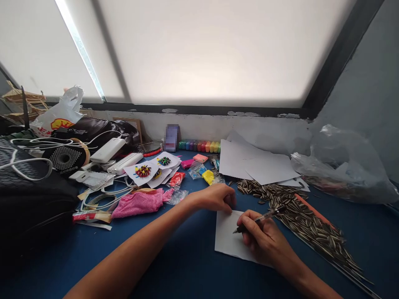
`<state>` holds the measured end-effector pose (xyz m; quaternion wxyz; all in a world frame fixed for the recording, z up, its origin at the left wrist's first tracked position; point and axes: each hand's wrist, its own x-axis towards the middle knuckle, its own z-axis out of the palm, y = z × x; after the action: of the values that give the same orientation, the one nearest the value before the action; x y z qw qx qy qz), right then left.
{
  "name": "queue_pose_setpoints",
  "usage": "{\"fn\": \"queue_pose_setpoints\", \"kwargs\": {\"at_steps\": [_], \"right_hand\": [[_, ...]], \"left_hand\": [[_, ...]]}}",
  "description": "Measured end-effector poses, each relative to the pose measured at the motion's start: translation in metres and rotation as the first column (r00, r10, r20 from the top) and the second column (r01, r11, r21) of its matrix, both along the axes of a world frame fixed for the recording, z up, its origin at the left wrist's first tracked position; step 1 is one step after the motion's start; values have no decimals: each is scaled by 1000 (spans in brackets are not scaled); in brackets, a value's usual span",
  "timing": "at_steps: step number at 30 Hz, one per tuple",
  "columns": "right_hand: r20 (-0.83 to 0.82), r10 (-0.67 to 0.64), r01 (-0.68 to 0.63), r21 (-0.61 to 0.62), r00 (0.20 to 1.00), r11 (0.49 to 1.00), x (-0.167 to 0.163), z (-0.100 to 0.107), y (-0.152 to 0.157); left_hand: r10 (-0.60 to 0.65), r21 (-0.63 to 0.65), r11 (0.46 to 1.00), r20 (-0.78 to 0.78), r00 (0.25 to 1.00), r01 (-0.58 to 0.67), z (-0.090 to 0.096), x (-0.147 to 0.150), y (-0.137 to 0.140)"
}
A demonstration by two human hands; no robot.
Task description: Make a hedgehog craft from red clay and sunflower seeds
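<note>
The right hand pinches a slim black-and-clear plastic pen over white rectangular paper, whose twelve-o'clock edge is probably steadied by the left hand (fingers curled, grip unclear).

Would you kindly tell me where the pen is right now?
In the head view, the pen is right of centre, held in the right hand, its tip over the white paper.

The single camera is worn on the head; it looks forward and down over the blue table, with left hand and right hand quite near, pale blind farther.
</note>
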<state>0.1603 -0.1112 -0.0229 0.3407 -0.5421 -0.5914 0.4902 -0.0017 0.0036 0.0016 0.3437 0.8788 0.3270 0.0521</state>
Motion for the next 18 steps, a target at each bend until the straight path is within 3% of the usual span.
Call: {"fn": "queue_pose_setpoints", "kwargs": {"at_steps": [7,13,18], "right_hand": [[92,-34,33,7,995,999,0,-5,2],[124,-83,80,28,989,996,0,-6,-2],[164,-55,37,109,985,993,0,-1,-7]], "left_hand": [[-211,-164,968,-138,968,188,6,-9,6],[-263,-83,964,-227,938,251,6,-9,7],[-296,-68,955,-235,926,288,5,-9,8]]}}
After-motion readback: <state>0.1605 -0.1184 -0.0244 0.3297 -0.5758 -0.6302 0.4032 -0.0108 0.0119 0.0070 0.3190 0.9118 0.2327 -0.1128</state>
